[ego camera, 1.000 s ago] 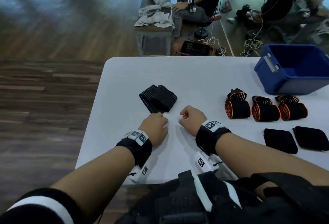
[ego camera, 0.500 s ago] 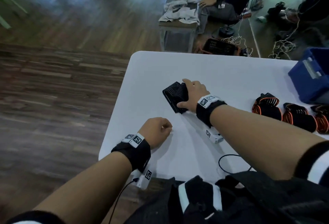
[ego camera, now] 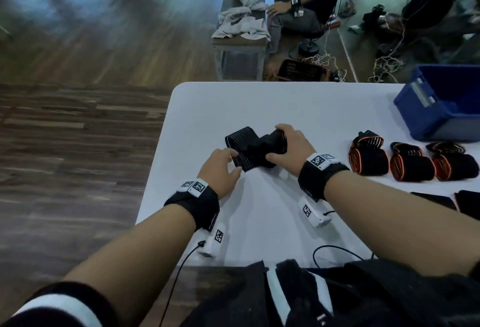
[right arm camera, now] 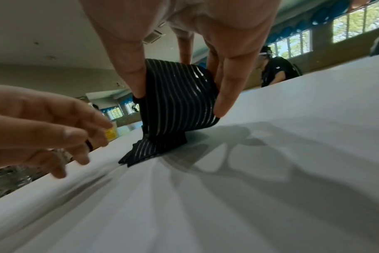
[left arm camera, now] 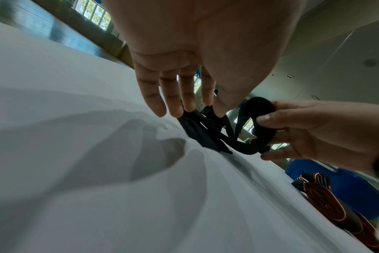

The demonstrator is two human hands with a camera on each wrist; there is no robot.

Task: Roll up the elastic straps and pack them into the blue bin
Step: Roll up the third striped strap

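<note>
White table's [ego camera: 285, 103] left edge near; right hand [ego camera: 291, 150] pinching striped strap [ego camera: 249, 150], left hand [ego camera: 220, 170] loose beside it.

Legible text: none. Square black-and-white coded markers [ego camera: 195, 186] on the wrist bands and on the white wrist units [ego camera: 307, 210]; no letters or numbers readable.

Right hand [ego camera: 291, 146] curled, thumb opposing fingers in grip; left hand [ego camera: 220, 170] fingers extended downward, forearms converging.
</note>
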